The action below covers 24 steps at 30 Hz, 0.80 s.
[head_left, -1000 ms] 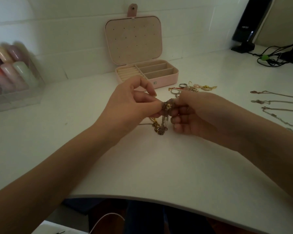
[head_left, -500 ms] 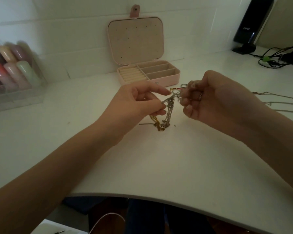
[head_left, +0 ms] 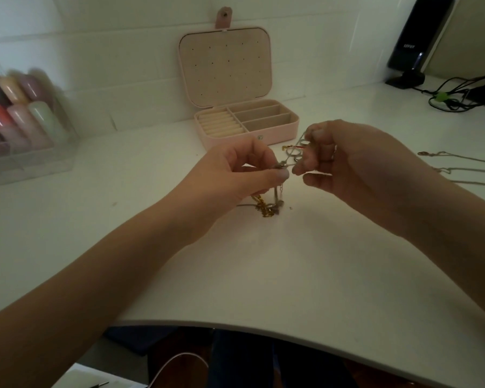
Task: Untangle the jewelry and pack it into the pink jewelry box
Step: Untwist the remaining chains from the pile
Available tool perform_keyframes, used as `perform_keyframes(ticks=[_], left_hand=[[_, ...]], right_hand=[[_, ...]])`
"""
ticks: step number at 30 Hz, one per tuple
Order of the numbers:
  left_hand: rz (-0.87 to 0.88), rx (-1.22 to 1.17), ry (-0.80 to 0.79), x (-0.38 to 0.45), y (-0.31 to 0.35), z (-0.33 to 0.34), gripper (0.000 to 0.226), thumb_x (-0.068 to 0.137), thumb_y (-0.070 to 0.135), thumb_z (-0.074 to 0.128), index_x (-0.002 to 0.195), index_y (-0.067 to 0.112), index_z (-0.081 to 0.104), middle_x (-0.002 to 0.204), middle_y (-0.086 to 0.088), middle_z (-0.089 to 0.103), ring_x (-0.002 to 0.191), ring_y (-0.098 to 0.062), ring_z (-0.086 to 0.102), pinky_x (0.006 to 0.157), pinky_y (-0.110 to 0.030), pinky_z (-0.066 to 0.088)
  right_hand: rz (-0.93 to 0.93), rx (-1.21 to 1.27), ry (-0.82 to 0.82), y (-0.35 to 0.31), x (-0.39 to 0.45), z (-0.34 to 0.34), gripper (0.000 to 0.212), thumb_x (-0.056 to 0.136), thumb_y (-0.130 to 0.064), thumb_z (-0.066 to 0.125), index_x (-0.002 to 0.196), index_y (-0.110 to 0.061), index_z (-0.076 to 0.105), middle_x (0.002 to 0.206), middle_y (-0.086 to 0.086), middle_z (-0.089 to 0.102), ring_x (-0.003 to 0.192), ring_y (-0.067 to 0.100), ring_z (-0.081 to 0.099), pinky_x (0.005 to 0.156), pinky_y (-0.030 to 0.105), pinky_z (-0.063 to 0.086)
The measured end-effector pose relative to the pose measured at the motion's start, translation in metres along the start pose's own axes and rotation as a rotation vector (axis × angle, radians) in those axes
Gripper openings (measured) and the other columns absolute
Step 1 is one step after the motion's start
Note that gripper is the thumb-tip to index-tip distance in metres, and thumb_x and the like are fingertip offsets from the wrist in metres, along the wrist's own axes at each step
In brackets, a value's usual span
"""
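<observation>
Two hands are busy in our one head view. Our left hand [head_left: 235, 175] pinches the knot of chains [head_left: 277, 189], and its gold end lies on the white table [head_left: 263, 275]. Our right hand [head_left: 345, 163] pinches a thin silver loop pulled out of the knot. We think a few chains [head_left: 459, 158] on the right are already pulled free. The pink jewelry box [head_left: 263, 135] sits open at the back, and we see nothing in it yet. So most untangling and all packing is left.

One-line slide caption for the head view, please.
Both hands, left hand and right hand, pull apart tangled chains before the open pink jewelry box.
</observation>
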<state>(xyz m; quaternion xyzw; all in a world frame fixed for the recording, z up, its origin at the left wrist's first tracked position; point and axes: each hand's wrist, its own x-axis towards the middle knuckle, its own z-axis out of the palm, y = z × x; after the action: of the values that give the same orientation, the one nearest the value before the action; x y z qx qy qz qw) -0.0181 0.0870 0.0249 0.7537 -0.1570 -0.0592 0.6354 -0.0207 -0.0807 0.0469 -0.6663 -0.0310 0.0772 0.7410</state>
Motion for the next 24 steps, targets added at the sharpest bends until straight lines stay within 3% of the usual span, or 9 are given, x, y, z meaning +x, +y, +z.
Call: perform_keyframes(ticks=[4,10,15,17,19,20,22,24], left_hand=[[-0.018,-0.130,0.009,0.000,0.001,-0.001,0.020,0.066,0.017,0.072,0.079,0.012,0.057,0.085,-0.009,0.066,0.084,-0.018,0.064,0.086,-0.029,0.054],[-0.031,-0.372,-0.021,0.002,0.002,-0.001,0.017,0.065,0.004,0.067,0.077,0.010,0.056,0.069,-0.001,0.064,0.068,-0.012,0.063,0.071,-0.022,0.056],[-0.047,-0.224,-0.024,0.002,0.003,-0.002,0.016,0.078,-0.002,0.064,0.081,0.013,0.068,0.068,-0.001,0.056,0.062,-0.009,0.047,0.049,-0.015,0.038],[-0.025,-0.150,-0.025,0.001,0.002,-0.002,0.025,0.086,-0.003,0.058,0.080,0.016,0.072,0.074,-0.008,0.051,0.063,-0.010,0.039,0.048,-0.016,0.031],[0.012,-0.033,-0.021,-0.002,0.005,0.000,0.017,0.085,0.007,0.064,0.077,0.020,0.072,0.078,-0.010,0.053,0.061,-0.010,0.039,0.051,-0.016,0.032],[0.026,0.007,-0.031,-0.003,0.007,0.001,0.006,0.080,0.016,0.068,0.077,0.020,0.071,0.077,-0.009,0.054,0.060,-0.010,0.040,0.052,-0.016,0.033],[0.055,0.054,-0.030,-0.004,0.006,0.002,0.016,0.070,0.030,0.069,0.078,0.016,0.068,0.073,-0.006,0.055,0.058,-0.009,0.042,0.052,-0.016,0.034],[0.096,0.074,-0.012,-0.003,0.004,0.001,0.014,0.072,0.028,0.072,0.076,0.016,0.067,0.072,-0.001,0.058,0.061,-0.012,0.046,0.055,-0.018,0.037]], right_hand=[[-0.034,0.001,0.069,-0.003,0.001,0.001,0.020,0.094,-0.004,0.044,0.079,-0.010,0.057,0.046,0.000,0.046,0.052,0.010,0.059,0.056,0.020,0.050],[-0.023,0.341,-0.018,-0.008,-0.004,-0.001,0.018,0.093,-0.008,0.038,0.078,-0.009,0.048,0.045,-0.001,0.032,0.055,0.014,0.053,0.062,0.022,0.050],[0.022,0.400,-0.085,-0.007,-0.004,-0.008,0.014,0.093,-0.013,0.044,0.082,-0.013,0.053,0.049,-0.005,0.029,0.045,0.009,0.032,0.050,0.020,0.028],[0.015,0.336,-0.122,-0.007,-0.004,-0.009,0.011,0.091,-0.017,0.048,0.085,-0.016,0.057,0.051,-0.007,0.029,0.042,0.007,0.023,0.048,0.019,0.020],[0.008,0.276,-0.172,-0.007,-0.004,-0.010,0.010,0.086,-0.022,0.054,0.089,-0.017,0.062,0.052,-0.008,0.028,0.042,0.005,0.019,0.043,0.018,0.015],[0.006,0.236,-0.201,-0.006,-0.005,-0.010,0.016,0.084,-0.024,0.056,0.093,-0.017,0.066,0.054,-0.009,0.028,0.042,0.005,0.018,0.042,0.017,0.013],[0.021,0.154,-0.276,-0.006,-0.007,-0.010,0.029,0.082,-0.027,0.056,0.105,-0.017,0.069,0.056,-0.009,0.030,0.043,0.006,0.017,0.041,0.018,0.011],[0.064,0.093,-0.347,-0.006,-0.009,-0.011,0.037,0.082,-0.028,0.056,0.116,-0.019,0.067,0.057,-0.010,0.039,0.040,0.004,0.023,0.039,0.015,0.013]])
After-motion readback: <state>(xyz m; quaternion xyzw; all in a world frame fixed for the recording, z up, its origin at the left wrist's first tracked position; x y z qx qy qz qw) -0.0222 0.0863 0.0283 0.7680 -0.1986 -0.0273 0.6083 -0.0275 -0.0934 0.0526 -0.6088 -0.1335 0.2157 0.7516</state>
